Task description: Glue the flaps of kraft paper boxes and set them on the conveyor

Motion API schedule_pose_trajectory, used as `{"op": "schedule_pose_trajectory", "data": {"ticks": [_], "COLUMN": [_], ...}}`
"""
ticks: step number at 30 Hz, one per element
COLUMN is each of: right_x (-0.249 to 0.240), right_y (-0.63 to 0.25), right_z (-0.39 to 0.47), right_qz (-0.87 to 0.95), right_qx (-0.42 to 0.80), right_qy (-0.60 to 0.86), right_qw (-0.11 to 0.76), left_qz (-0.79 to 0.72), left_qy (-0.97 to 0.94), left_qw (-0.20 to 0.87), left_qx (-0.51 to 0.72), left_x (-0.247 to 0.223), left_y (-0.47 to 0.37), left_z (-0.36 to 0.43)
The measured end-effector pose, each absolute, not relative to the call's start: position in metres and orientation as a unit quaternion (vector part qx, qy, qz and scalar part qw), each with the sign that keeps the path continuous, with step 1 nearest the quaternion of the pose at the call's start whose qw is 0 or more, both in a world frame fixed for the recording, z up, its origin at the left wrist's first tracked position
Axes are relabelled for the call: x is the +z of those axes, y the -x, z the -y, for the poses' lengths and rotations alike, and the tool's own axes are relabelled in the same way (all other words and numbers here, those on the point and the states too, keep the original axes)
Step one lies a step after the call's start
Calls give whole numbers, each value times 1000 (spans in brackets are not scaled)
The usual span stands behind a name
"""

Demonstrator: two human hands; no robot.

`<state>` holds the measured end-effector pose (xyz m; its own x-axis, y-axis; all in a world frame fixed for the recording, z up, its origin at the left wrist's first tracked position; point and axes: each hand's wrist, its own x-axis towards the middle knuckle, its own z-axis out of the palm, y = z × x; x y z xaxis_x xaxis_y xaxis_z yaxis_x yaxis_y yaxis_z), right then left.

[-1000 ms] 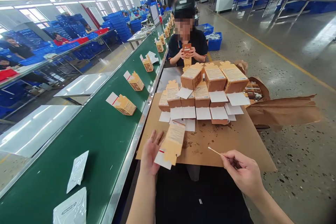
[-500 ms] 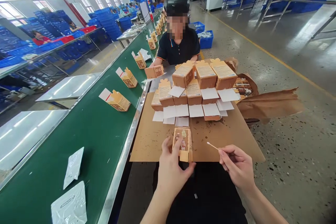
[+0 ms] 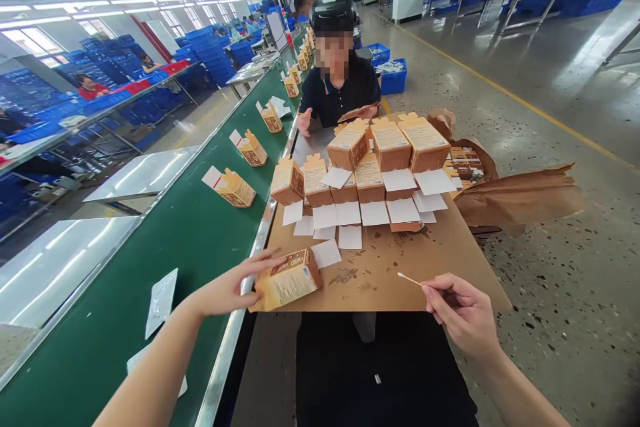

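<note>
My left hand (image 3: 245, 283) grips a brown printed carton (image 3: 293, 281) at the cardboard's near left corner, fingers over its top and thumb at its near end. The carton lies tilted on its side, with a white flap pointing away to the right. Between the thumb and fingers of my right hand (image 3: 457, 307) is a cotton swab (image 3: 411, 279), its white tip pointing left above the cardboard sheet (image 3: 390, 287). Beyond both hands, several similar cartons (image 3: 370, 177) are stacked in two layers, their white flaps hanging toward me.
On the left runs a green conveyor belt (image 3: 200, 287) with a metal rail, carrying open cartons (image 3: 230, 187) and silvery packets (image 3: 161, 303). A co-worker (image 3: 340, 90) sits across the table. Torn brown paper (image 3: 520, 197) juts out at the right, beside more packed boxes.
My left hand has moved left with the carton, turning it onto its side. The right hand keeps the swab nearly in place. The co-worker has set a carton at the stack's left end.
</note>
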<state>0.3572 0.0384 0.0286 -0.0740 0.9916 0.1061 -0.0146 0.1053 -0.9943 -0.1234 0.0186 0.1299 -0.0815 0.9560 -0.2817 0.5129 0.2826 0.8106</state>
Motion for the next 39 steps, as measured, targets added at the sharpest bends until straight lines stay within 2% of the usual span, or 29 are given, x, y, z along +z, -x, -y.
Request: {"op": "schedule_pose_trajectory", "data": {"ticks": [3, 5, 10, 14, 17, 21, 24, 28, 31, 33, 36, 39], "right_x": [31, 33, 31, 29, 29, 29, 29, 31, 31, 30, 28, 22], "right_y": [-358, -359, -360, -346, -326, -306, -306, -318, -325, -326, -321, -306], "right_z": [-38, -36, -33, -36, -38, -39, -40, -40, -35, -31, -26, -28], "right_qz": [536, 531, 539, 575, 587, 579, 583, 593, 603, 613, 653, 727], "right_qx": [487, 482, 494, 508, 527, 557, 559, 539, 526, 520, 483, 387], "right_qy": [461, 473, 478, 434, 392, 375, 375, 394, 399, 391, 378, 375], "right_qw": [513, 511, 487, 472, 473, 464, 455, 450, 448, 449, 445, 426], "left_qz": [-687, -674, -644, -594, -626, -740, -755, -705, -653, -628, -588, -587], "left_qy": [-634, -668, -724, -791, -755, -533, -462, -460, -389, -299, -186, -179], "left_qw": [260, 203, 151, 85, 55, 115, 178, 199, 248, 319, 441, 458], "left_qx": [243, 240, 195, 117, 187, 394, 429, 502, 601, 644, 652, 643], "left_x": [123, 108, 65, 61, 56, 19, -16, -38, -29, -14, 11, 27], "left_y": [127, 118, 83, 84, 89, 67, 31, -12, -22, -20, -15, -19], "left_z": [-28, -21, 0, 20, 43, 56, 54, 58, 66, 67, 57, 33]}}
